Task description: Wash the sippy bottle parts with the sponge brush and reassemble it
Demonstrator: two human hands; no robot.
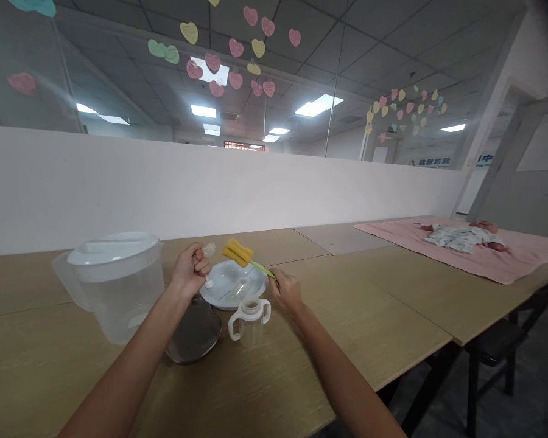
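My left hand (192, 271) is closed around a small clear bottle teat (209, 249), which sticks out above the fingers. A small white piece (209, 282) shows below the same hand. In my right hand (285, 291) is the green handle of a bottle brush (238, 252), its yellow sponge head raised over a white basin (215, 297). Inside the basin lies a clear cup-like piece (241, 288). A clear baby bottle (252, 328) with two white side handles stands upright and uncapped in front of the basin.
A large lidded plastic jug (125, 292) with water stands at left, beside a dark round tray (194, 334). On a pink cloth (511, 267) at far right lies a baby-like figure (456, 236) in patterned clothes. A white wall (237, 191) borders the table; a black stool (497, 350) stands right.
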